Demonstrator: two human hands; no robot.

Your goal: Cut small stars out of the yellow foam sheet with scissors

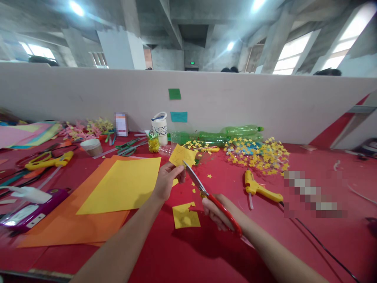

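Note:
Between thumb and fingers, my left hand [168, 181] pinches a small yellow paper piece [180, 155] with faint drawn lines. My right hand [219, 211] is wrapped round the handles of red-handled scissors [224, 212], whose blades point up and left, their tips at the yellow piece's lower right edge. Below the hands a second yellow paper piece [185, 219], with a cut-out notch at its upper right, lies on the red table [165, 251]. Small yellow stars [209, 176] are scattered just beyond the scissors.
Yellow [126, 184] and orange sheets [73, 220] lie at left, beside a purple device [38, 212] and tools. A yellow glue gun [262, 190] with a cord lies right. Behind are star sprigs [265, 157], green bottles [215, 137], a white cup [159, 129] and a partition [220, 98].

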